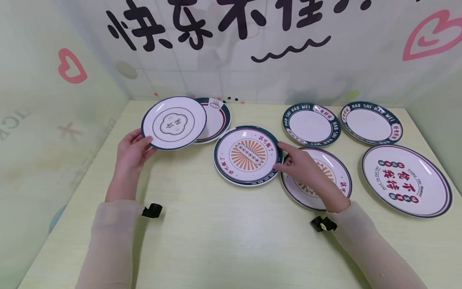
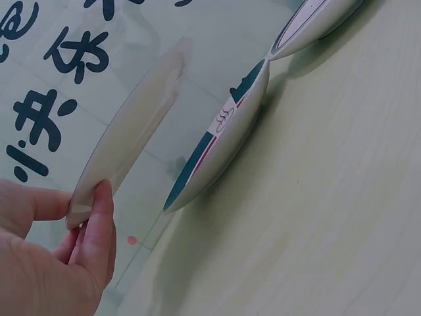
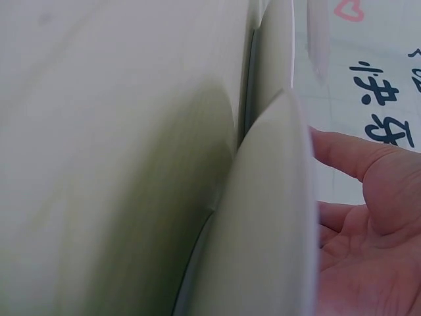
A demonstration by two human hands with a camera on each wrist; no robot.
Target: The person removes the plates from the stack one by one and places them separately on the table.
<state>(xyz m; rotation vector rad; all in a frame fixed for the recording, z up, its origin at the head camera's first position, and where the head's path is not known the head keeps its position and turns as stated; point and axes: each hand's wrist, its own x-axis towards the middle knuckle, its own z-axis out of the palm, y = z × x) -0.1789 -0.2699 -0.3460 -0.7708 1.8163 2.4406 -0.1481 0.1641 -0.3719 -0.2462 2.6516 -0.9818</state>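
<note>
My left hand [image 1: 130,156] pinches the near-left rim of a white plate [image 1: 174,123] with a thin dark blue edge and a scalloped emblem. In the left wrist view that plate [image 2: 135,125] is tilted and held up off the table, thumb on one face and fingers on the other. It partly covers a green-and-red rimmed plate [image 1: 220,118]. My right hand [image 1: 306,166] reaches over to the right rim of a plate [image 1: 249,155] with an orange sunburst, its spread thumb and forefinger right at the edge. Beneath that hand lies a second sunburst plate [image 1: 337,172], partly hidden.
Two green-rimmed oval plates [image 1: 310,126] lie at the back right of the pale table [image 1: 223,241]. A large oval plate [image 1: 408,180] with red lettering sits at the right. A printed wall [image 1: 216,64] rises behind, with side walls left and right.
</note>
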